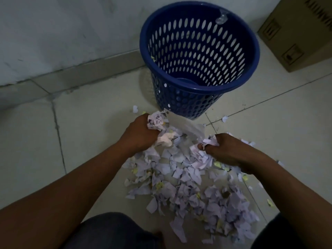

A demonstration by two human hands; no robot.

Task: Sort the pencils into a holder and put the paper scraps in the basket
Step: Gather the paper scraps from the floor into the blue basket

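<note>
Left hand (142,135): being closed tight around a bunch of paper scraps, just near the basket's foot.
Right hand (228,150): being closed around a smaller bunch, to the right.
Paper scraps (188,178): being kept in a big pile on the floor (86,133), near the knees.
Basket (199,56): blue, full of holes, being stood at the far side, almost nothing seen inside.
Feel: the scraps are likely light, soft and easily dropped; big handfuls are best squeezed from the sides.
Pencils, holder: not seen.
Writing: dark marks on one scrap and on the brown box (301,33), too blurred to be read.
</note>
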